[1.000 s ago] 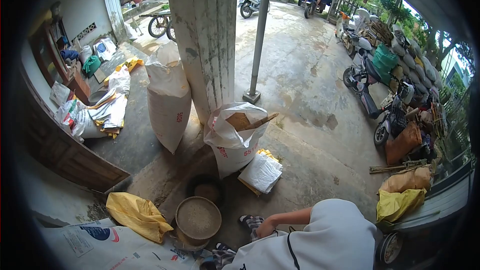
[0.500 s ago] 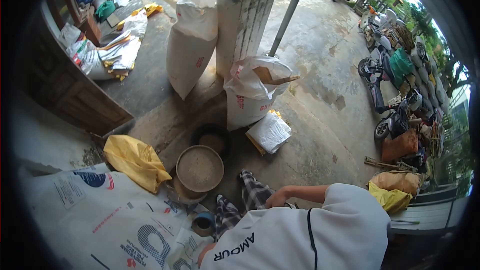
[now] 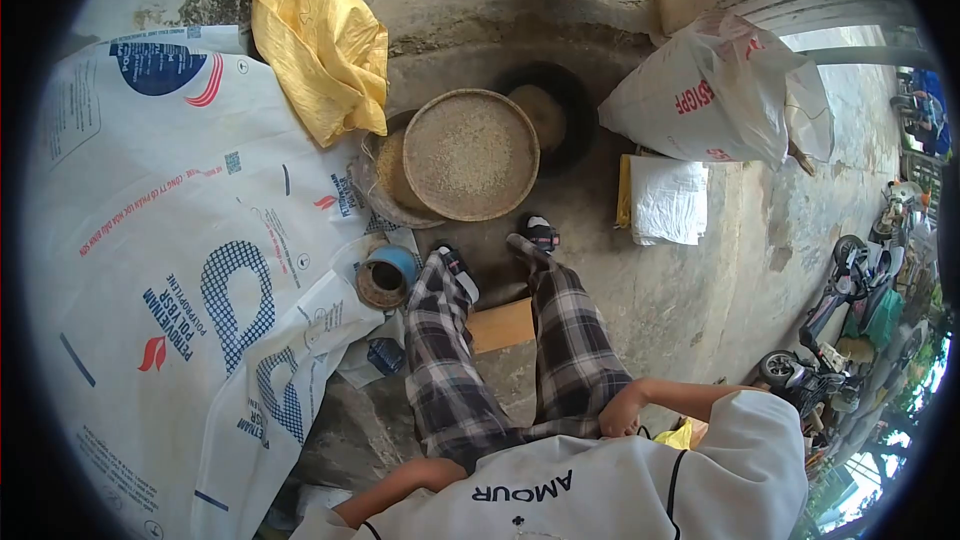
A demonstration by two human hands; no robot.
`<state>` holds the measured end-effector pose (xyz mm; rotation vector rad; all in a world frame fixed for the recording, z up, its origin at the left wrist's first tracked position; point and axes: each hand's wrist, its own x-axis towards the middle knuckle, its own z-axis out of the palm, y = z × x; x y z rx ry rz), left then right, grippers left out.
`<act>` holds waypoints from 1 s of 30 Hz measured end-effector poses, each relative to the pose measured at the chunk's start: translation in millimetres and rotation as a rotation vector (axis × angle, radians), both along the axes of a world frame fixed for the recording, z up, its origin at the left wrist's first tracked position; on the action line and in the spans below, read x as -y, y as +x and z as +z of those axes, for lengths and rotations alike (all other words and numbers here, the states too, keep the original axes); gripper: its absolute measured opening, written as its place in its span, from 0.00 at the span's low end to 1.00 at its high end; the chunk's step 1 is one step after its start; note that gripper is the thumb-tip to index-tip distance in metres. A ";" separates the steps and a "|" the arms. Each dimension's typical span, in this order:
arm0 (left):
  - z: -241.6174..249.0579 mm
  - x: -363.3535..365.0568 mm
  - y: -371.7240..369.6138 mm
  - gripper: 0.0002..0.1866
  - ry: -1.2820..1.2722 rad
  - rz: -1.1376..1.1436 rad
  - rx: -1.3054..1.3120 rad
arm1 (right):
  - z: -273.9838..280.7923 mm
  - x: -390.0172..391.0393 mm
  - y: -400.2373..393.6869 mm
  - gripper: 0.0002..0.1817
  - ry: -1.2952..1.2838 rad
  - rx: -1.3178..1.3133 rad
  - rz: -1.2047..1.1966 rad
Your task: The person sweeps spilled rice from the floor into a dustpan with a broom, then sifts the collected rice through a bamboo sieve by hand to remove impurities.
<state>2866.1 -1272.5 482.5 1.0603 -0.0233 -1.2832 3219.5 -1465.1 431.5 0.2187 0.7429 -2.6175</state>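
My right hand point(image 3: 622, 414) is at my right hip, beside the plaid trousers point(image 3: 575, 340), with its fingers curled; what they hold, if anything, is hidden. At the left of my waist, my left hand point(image 3: 448, 472) is mostly covered by the white shirt point(image 3: 600, 485), and its fingers do not show. Beyond my feet, a round tray point(image 3: 470, 155) of pale grains lies partly over a basket point(image 3: 392, 175) and a dark basin point(image 3: 565, 120). Near my left foot is a blue-rimmed pot point(image 3: 388, 276).
A large printed white sheet point(image 3: 140, 240) covers the left side, with a yellow sack point(image 3: 320, 50) at its upper edge. A full white sack point(image 3: 710, 90) and folded white sacks point(image 3: 668, 200) stand at upper right. A small wooden board point(image 3: 502, 326) lies between my legs.
The view has tilted down and turned, bringing my legs, both feet and the left forearm into sight. My right hand stays at the hip.
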 end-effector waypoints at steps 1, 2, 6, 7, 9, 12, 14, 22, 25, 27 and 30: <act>-33.7 1.0 -2.3 0.20 -0.188 -0.012 0.018 | -5.8 -26.8 17.6 0.19 -0.006 0.010 0.071; -65.5 1.1 -6.2 0.20 -0.381 -0.023 0.035 | -23.5 -46.0 30.1 0.20 -0.017 0.017 0.142; -170.5 -67.8 63.2 0.22 -0.319 -0.316 -0.473 | -126.0 -119.4 101.0 0.23 0.192 0.158 -0.170; -186.7 -105.4 93.8 0.21 -0.163 -0.250 -0.359 | -143.6 -149.4 129.2 0.21 0.336 0.334 -0.297; -216.5 -171.0 142.6 0.20 0.185 -0.078 -0.209 | -169.2 -202.3 166.2 0.19 0.674 0.637 -0.464; -266.7 -249.1 211.2 0.16 0.987 0.344 0.298 | -218.7 -272.6 191.5 0.16 1.187 0.900 -0.650; -302.6 -291.5 254.9 0.14 1.376 0.482 0.585 | -250.7 -313.1 196.1 0.17 1.306 0.960 -0.729; -469.6 -388.9 309.2 0.16 1.504 0.588 0.463 | -413.0 -364.9 250.9 0.21 1.346 1.561 -0.828; -495.2 -383.6 309.3 0.17 1.385 0.704 0.507 | -459.2 -365.4 261.5 0.22 1.269 1.507 -0.820; -496.4 -367.7 305.4 0.18 1.358 0.900 0.527 | -465.8 -369.0 252.9 0.20 1.136 1.399 -0.974; -477.9 -347.4 283.2 0.18 1.279 0.945 0.511 | -444.7 -355.1 222.6 0.21 1.152 1.495 -0.951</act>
